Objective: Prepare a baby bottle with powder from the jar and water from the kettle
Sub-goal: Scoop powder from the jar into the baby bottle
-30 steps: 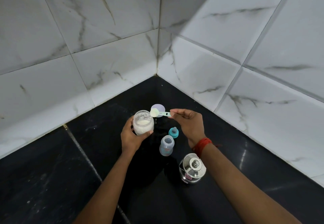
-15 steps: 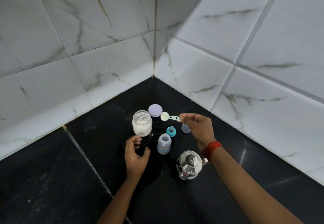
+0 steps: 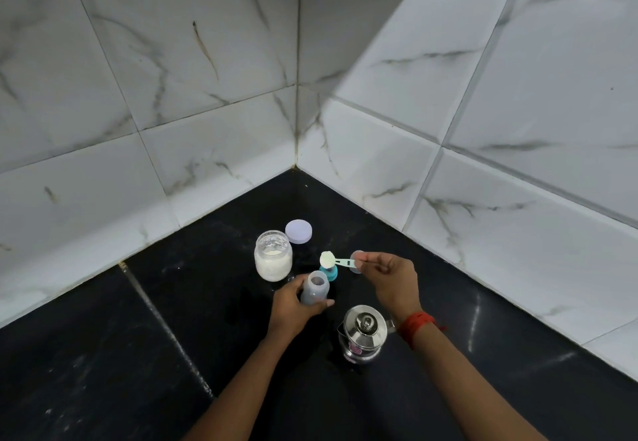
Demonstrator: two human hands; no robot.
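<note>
A clear jar (image 3: 273, 260) part-filled with white powder stands open on the black counter (image 3: 103, 354). My left hand (image 3: 293, 306) grips the open blue baby bottle (image 3: 315, 288), tilted slightly. My right hand (image 3: 393, 280) pinches the handle of a pale green scoop (image 3: 336, 260) heaped with powder. The scoop's bowl hovers just above and behind the bottle's mouth. A steel kettle (image 3: 364, 333) with its lid on stands below my right wrist.
The jar's lilac lid (image 3: 298, 231) lies behind the jar. A teal bottle ring with nipple (image 3: 328, 272) sits behind the bottle, and a clear cap (image 3: 356, 262) shows partly behind my right fingers. Marble-tiled walls (image 3: 207, 95) close the corner.
My left hand let go of the jar, which now stands on the counter, and took hold of the baby bottle. My right hand carried the filled scoop from the jar toward the bottle's mouth.
</note>
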